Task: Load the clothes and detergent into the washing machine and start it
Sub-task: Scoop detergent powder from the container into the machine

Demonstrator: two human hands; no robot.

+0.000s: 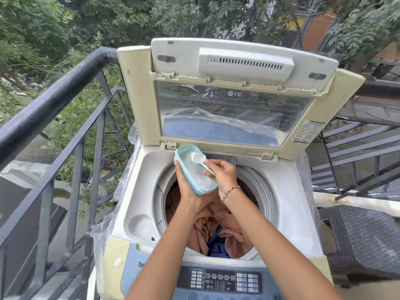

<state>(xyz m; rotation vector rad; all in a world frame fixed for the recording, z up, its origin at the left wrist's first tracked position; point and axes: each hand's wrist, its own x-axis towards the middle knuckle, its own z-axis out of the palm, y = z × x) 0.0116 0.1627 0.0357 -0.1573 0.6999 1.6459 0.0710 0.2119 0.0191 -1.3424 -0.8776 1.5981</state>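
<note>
A top-loading washing machine (pixel 287 204) stands in front of me with its lid (pixel 233 100) folded up and back. Brown and blue clothes (pixel 218 234) lie in the drum. My left hand (pixel 184 185) grips a light blue detergent box (pixel 194 169) from below, holding it tilted over the back of the drum; white powder fills it. My right hand (pixel 223 174) pinches a small scoop (pixel 200 159) whose bowl carries powder above the box. The control panel (pixel 220 280) at the front shows a lit display.
A dark metal railing (pixel 54 100) runs along the left of the machine, with trees beyond it. A dark woven basket or stool (pixel 363 237) stands to the right. Metal stairs (pixel 355 152) rise at the right behind the lid.
</note>
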